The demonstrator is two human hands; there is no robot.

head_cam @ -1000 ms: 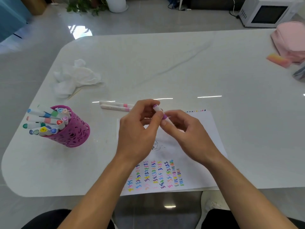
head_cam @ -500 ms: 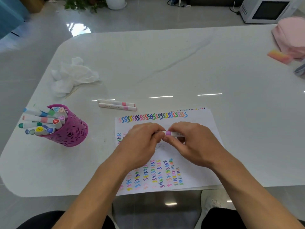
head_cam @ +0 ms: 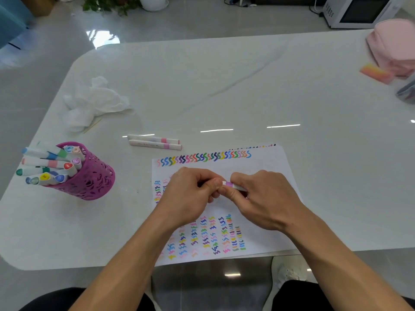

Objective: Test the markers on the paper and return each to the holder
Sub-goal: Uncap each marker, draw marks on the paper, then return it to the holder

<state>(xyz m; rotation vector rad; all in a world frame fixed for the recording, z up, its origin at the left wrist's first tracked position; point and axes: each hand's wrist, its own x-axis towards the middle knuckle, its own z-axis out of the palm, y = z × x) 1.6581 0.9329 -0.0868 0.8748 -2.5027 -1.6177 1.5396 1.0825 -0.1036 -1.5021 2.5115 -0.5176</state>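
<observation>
Glossy white table (head_cam: 247, 81), grey floor (head_cam: 202, 21) behind (plant (head_cam: 107, 3) left, microwave (head_cam: 359, 12) right). On it: holder (head_cam: 89, 182) of markers (head_cam: 45, 163), tissue (head_cam: 94, 102), 2 loose markers (head_cam: 155, 142), paper (head_cam: 269, 167). Over it the left hand (head_cam: 190, 196) pinches the end of a purple-banded marker (head_cam: 229, 184), fingers curled; the right hand (head_cam: 267, 198) grips its barrel, hiding most. A pink bag (head_cam: 395, 46) far right.

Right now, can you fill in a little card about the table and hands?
Left hand: grips one end of the white marker with a purple band
Right hand: grips its other end
Paper: white paper sheet with coloured squiggles, under both hands
Holder: purple cut-out cup full of markers, left of the sheet
Loose: two white markers with pink bands, beyond the sheet
</observation>
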